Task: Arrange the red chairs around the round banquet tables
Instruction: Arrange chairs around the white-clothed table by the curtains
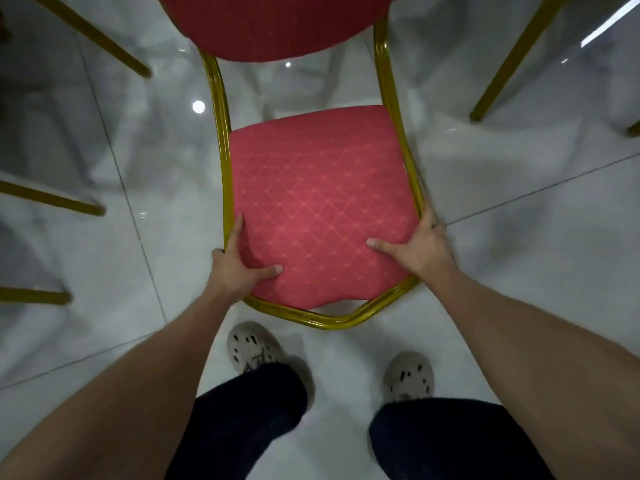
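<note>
A red chair (pixel 322 202) with a diamond-patterned seat cushion and a gold metal frame fills the middle of the head view, its red backrest at the top edge. My left hand (pixel 239 268) grips the seat's near left corner, thumb on top of the cushion and fingers wrapped under the frame. My right hand (pixel 419 247) grips the near right corner the same way, thumb lying on the fabric. No round table is in view.
Gold legs of other chairs (pixel 93 36) slant in at the upper left, left edge and upper right (pixel 512 60). The floor (pixel 519 237) is glossy white tile with dark seams. My two feet in pale shoes stand just behind the chair's front rail.
</note>
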